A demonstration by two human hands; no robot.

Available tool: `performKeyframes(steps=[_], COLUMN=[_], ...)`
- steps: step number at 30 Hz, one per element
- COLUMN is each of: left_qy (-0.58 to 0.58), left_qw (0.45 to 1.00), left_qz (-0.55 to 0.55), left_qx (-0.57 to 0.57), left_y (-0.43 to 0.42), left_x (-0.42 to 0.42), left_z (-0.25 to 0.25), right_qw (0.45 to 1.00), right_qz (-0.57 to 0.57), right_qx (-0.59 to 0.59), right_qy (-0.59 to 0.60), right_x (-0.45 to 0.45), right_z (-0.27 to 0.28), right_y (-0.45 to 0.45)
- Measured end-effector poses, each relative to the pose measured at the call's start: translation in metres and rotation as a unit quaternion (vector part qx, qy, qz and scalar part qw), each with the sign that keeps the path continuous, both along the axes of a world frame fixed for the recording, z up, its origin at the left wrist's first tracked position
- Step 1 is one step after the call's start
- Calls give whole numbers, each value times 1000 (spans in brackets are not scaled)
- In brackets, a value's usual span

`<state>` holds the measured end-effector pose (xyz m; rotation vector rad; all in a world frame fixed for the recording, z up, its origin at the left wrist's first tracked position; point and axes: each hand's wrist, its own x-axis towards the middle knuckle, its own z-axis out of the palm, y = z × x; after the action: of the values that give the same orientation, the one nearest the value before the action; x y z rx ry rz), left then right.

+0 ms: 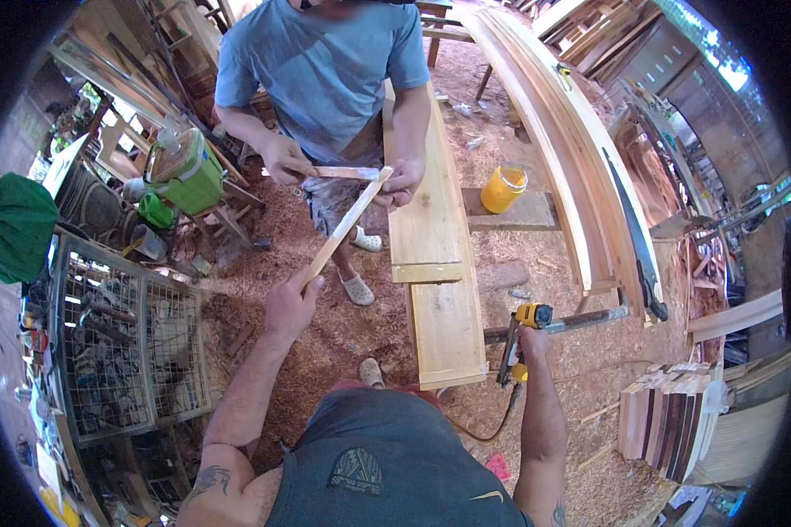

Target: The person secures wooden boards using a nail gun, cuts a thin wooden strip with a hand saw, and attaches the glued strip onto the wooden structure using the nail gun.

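My left hand is closed around the lower end of a thin wooden strip, which slants up to the right. Its upper end meets a second, whitish strip held by a person in a blue shirt, whose two hands are at that strip and the joint. On the right, my right hand grips a yellow and black nail gun, with a hose hanging below it. Wide wooden boards lie between my two hands.
A yellow bucket sits on a crosspiece right of the boards. Long planks curve along the right. At left are a wire-mesh cage and a green container. Stacked wood pieces stand lower right. Shavings cover the floor.
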<state>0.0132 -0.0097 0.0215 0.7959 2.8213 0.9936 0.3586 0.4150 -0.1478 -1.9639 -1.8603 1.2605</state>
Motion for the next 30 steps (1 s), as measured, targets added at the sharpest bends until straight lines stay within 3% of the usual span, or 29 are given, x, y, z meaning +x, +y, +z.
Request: performKeyframes(steps=[11, 25, 30], left_qy=[8, -25, 6], left_qw=[1000, 999, 1000], left_qz=[-7, 12, -8], left_qx=[1, -36, 0], left_y=[0, 2, 1], left_x=[-3, -3, -5], left_z=[-3, 5, -6], right_qw=[1000, 1000, 999], right_qz=[-19, -13, -27], right_qx=[-6, 8, -6], right_qy=[7, 1, 21], right_x=[-8, -3, -3], right_z=[20, 2, 7], right_y=[-9, -2, -5])
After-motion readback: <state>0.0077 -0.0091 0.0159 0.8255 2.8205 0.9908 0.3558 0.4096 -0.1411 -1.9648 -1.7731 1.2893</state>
